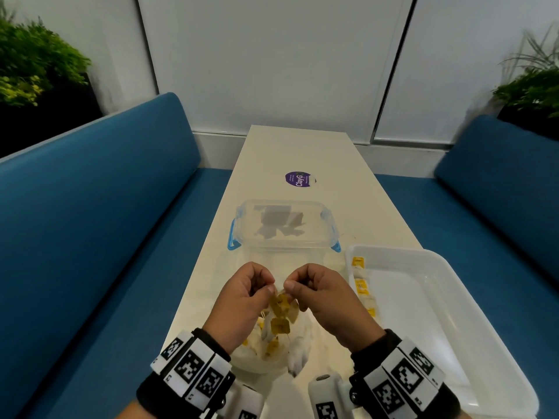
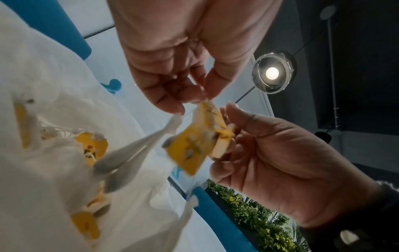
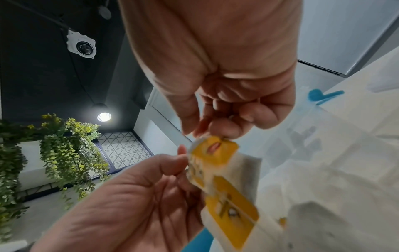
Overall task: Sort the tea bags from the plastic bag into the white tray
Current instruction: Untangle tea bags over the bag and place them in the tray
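Both hands meet above the plastic bag (image 1: 257,352), a translucent white bag holding several tea bags with yellow tags. My left hand (image 1: 267,287) and right hand (image 1: 290,287) each pinch a small cluster of tea bags (image 1: 279,306) whose tags and strings hang together between them. In the left wrist view the left hand (image 2: 194,102) pinches the top of the cluster (image 2: 194,146) and the right hand (image 2: 228,129) grips its side. The right wrist view shows the right hand (image 3: 207,133) pinching a yellow tag (image 3: 215,153). The white tray (image 1: 453,313) lies to the right, with several tea bags (image 1: 361,285) along its left side.
A clear lidded container (image 1: 284,225) with blue latches stands just beyond the hands on the narrow white table (image 1: 378,207). A purple round sticker (image 1: 299,179) lies farther back. Blue benches (image 1: 90,237) flank the table on both sides.
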A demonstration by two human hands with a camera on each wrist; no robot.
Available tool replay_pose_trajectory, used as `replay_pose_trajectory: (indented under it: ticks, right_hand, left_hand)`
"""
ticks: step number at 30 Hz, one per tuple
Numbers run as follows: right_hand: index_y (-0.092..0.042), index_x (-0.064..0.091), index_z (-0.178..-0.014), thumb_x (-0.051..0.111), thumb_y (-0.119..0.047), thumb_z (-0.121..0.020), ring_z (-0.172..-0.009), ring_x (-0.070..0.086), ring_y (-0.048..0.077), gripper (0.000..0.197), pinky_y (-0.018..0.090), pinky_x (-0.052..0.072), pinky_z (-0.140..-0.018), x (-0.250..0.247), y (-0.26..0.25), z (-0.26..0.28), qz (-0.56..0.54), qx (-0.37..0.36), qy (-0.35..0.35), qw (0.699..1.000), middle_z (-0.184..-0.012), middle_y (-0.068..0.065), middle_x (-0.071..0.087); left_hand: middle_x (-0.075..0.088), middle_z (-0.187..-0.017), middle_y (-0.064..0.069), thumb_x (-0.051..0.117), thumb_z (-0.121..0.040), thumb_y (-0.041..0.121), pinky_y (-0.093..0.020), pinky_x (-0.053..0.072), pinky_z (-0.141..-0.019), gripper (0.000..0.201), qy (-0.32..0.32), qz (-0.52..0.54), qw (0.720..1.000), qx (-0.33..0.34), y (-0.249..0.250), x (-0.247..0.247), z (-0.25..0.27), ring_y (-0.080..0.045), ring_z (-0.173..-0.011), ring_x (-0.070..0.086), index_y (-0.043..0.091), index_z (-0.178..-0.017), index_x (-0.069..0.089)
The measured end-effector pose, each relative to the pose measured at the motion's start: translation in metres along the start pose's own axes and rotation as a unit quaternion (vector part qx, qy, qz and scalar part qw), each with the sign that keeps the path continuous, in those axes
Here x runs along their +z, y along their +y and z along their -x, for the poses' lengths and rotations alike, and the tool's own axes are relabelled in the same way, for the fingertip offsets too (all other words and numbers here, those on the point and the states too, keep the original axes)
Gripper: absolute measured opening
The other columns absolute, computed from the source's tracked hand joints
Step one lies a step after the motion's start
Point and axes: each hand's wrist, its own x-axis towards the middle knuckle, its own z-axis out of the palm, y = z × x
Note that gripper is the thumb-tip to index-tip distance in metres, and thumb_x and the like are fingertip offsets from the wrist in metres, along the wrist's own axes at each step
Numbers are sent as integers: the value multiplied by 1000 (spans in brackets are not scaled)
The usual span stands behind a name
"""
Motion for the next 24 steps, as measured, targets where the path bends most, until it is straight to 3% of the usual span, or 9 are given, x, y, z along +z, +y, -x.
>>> replay_pose_trajectory:
  ticks: [6,9,13,19,24]
  right_hand:
    - [-13,65,-79,72,-7,-79,-67,57,13,9,21,48,-61,0,1,-1,12,8,-27,1000,-77,12,66]
    - [-16,64,-75,67,-10,-84,-59,53,4,11,15,43,-56,0,-1,-2,23,0,-13,1000,-72,1,64]
    - [-14,64,-75,63,-9,-86,-56,50,7,12,18,44,-56,-1,-1,-3,9,-1,9,1000,-72,3,64]
    - [-11,63,-77,61,-8,-87,-53,49,6,11,14,41,-52,0,2,-3,-4,4,28,1000,-67,-1,61]
    - [-14,62,-76,61,-8,-87,-51,49,0,13,13,42,-52,1,0,-1,4,-3,20,1000,-67,-2,61]
  left_hand:
    - [51,-77,-12,50,-88,-5,-37,48,-66,14,19,8,1000,2,6,-1,-4,-21,-69,50,8,-82,52]
    - [52,-77,-11,51,-88,-5,-28,48,-62,14,22,11,1000,5,7,0,-4,-18,-67,50,8,-83,52]
    - [53,-73,-5,53,-88,-4,-20,49,-53,13,34,22,999,14,7,0,-2,-11,-58,51,8,-84,53]
    - [60,-77,8,68,-80,8,-17,49,-62,21,81,-157,971,160,-1,-3,8,-7,-70,56,27,-80,61]
    - [59,-77,17,73,-78,16,-21,51,-64,29,93,-218,950,202,-6,-4,7,-6,-79,57,39,-77,55]
